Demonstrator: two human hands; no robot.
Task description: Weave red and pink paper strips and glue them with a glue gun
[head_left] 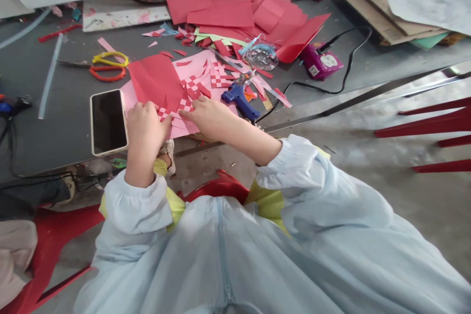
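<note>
Near the table's front edge, my left hand [145, 121] and my right hand [208, 114] are close together over pink paper. Their fingers are bent around a small red-and-pink checkered woven paper piece [186, 105], with loose strip ends between the hands. My fingers partly cover it, so its full outline is hidden. Beneath lies a pink sheet [186, 130] with a large red sheet [157, 78] on top. More checkered woven pieces [218, 77] and cut strips are scattered just beyond. A blue glue gun [241, 100] lies right of my right hand.
A phone [109, 122] lies left of my left hand, with yellow-and-orange scissors [108, 65] behind it. Red sheets [224, 12] are piled at the back. A purple box [322, 62] with a black cable [353, 56] stands right, near stacked cardboard [375, 14].
</note>
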